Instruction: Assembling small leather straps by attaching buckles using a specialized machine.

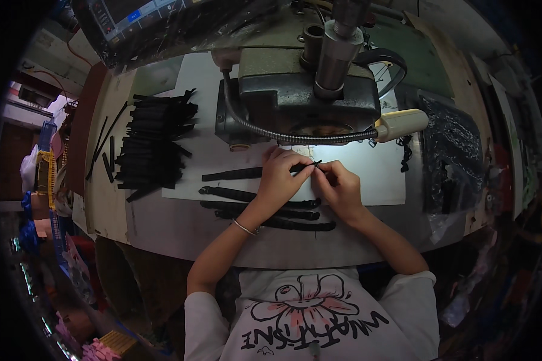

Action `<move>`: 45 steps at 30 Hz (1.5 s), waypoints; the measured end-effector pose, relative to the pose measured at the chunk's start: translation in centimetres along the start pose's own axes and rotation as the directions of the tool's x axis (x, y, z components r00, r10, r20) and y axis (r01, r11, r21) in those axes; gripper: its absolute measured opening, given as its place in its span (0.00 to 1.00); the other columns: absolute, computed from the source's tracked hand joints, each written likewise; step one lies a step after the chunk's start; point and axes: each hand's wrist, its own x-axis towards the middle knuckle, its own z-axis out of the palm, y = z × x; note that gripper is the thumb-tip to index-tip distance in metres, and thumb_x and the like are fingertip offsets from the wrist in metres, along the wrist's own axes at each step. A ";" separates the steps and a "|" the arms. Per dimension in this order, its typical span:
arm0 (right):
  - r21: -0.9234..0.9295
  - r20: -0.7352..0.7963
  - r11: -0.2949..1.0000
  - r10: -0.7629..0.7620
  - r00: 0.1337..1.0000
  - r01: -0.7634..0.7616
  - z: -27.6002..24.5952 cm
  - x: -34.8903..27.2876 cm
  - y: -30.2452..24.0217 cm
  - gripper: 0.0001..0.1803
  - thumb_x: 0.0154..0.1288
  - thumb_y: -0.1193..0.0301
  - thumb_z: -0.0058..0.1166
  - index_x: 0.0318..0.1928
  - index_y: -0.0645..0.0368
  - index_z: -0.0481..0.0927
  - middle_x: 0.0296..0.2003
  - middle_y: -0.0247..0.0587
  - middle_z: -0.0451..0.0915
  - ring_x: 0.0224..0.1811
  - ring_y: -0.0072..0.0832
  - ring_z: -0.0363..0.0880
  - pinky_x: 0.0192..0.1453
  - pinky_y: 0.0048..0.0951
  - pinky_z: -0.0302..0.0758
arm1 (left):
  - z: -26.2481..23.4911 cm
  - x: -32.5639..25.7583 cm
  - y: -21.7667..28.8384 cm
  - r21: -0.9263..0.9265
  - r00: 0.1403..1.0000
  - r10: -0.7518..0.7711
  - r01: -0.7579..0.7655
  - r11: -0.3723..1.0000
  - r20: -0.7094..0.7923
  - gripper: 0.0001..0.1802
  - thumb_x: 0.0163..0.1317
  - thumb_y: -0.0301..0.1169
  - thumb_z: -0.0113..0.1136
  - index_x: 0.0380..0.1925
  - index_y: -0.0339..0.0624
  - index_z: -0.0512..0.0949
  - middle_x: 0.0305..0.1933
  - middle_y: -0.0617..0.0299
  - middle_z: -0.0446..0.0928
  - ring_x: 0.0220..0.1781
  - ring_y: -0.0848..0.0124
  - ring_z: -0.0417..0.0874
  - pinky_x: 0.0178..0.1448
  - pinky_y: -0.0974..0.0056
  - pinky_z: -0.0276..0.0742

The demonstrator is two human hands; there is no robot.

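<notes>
A black fabric strip runs from the left into my hands, under the lit head of a sewing machine. My left hand is closed on it, thumb and index finger pinching near its right end. From the other side, my right hand pinches the tip of the same end, and the fingertips nearly meet. What lies between them is too small to make out. Several more black strips lie below, partly hidden by my left wrist.
At the left is a big pile of black strips, with a few loose ones beside it. A lamp on a bendable metal neck juts out right of the machine. Clear plastic bag with dark contents rests at the right. A screen stands at the upper left.
</notes>
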 end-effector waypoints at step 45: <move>0.299 0.364 0.799 0.410 0.837 -0.521 -1.0 7.9 2.4 0.11 0.56 0.82 0.56 0.33 0.68 0.66 0.24 0.34 0.72 0.25 0.23 0.80 0.25 0.21 0.73 | -5.7 1.4 -2.9 0.396 0.972 0.226 -0.231 0.889 0.061 0.14 0.49 0.33 0.64 0.36 0.40 0.78 0.28 0.57 0.77 0.31 0.59 0.78 0.37 0.61 0.73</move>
